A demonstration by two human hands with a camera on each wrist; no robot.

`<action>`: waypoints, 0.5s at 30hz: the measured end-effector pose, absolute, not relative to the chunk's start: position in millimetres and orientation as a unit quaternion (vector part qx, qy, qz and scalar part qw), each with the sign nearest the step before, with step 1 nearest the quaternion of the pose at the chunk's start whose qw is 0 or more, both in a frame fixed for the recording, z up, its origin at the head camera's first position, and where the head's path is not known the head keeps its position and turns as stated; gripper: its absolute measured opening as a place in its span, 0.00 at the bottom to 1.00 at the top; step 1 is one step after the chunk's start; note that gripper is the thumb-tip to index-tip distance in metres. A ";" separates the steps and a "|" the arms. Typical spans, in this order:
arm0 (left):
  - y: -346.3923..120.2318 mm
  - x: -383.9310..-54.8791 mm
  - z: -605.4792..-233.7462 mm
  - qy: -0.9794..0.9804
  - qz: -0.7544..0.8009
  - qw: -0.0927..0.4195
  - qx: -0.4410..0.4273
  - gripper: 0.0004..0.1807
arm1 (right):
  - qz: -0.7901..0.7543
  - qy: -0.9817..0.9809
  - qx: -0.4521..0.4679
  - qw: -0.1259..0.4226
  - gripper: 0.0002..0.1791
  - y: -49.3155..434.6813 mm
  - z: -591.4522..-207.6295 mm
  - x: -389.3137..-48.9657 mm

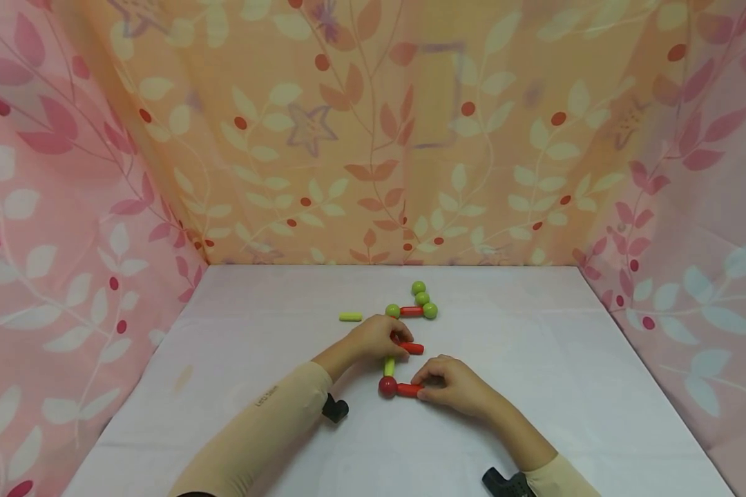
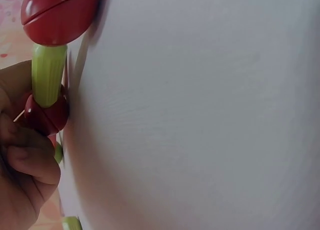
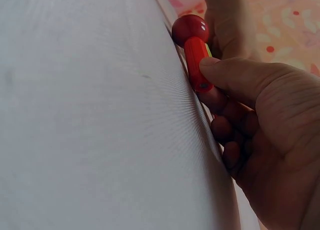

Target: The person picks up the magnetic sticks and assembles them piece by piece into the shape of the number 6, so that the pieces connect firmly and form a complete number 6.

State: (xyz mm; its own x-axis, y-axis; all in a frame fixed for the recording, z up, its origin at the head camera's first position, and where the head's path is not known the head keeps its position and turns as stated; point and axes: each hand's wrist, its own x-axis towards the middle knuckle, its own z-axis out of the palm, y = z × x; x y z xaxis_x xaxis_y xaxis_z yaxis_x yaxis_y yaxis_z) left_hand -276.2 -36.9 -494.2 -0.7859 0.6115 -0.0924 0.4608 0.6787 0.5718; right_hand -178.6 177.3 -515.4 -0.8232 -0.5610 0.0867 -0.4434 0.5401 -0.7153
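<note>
My left hand (image 1: 373,338) grips a red ball (image 2: 46,115), mostly hidden by the fingers in the head view. A yellow-green rod (image 1: 389,367) links that ball to a second red ball (image 1: 387,386) nearer the person. Beside the left fingers, a red rod (image 1: 414,348) points right. From the nearer ball another red rod (image 3: 196,62) extends rightward, and my right hand (image 1: 456,386) pinches its free end between thumb and fingers. In the right wrist view this rod meets the ball, and the right hand's lower fingers curl beneath.
Beyond the left hand, a green ball (image 1: 392,311) joins a red rod (image 1: 412,311) that leads to another green ball (image 1: 430,310). Two more green balls (image 1: 418,288) lie behind it. A loose yellow-green rod (image 1: 350,317) lies to the left on the white table (image 1: 273,297). Patterned cloth (image 1: 373,138) walls three sides.
</note>
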 end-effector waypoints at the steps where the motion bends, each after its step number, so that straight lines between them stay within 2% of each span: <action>1: -36.7 -276.0 -494.2 0.906 0.271 0.139 0.293 0.13 | -0.385 0.874 -0.287 0.078 0.10 177.4 -515.7 -178.9; 10: -36.3 -273.0 -495.3 0.907 0.301 0.142 0.258 0.12 | -0.367 0.878 -0.297 0.076 0.11 175.8 -508.7 -176.8; 15: -37.6 -270.8 -493.3 0.904 0.324 0.151 0.236 0.11 | -0.326 0.887 -0.309 0.108 0.12 172.9 -493.2 -179.2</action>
State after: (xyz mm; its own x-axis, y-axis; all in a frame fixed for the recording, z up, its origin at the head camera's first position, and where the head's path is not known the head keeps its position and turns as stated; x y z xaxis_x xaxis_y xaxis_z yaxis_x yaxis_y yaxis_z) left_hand -270.8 -37.6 -493.3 -0.8428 0.5247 -0.1197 0.3290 0.6783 0.6571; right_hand -179.2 172.9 -493.2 -0.7851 -0.6193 0.0096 -0.4782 0.5962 -0.6449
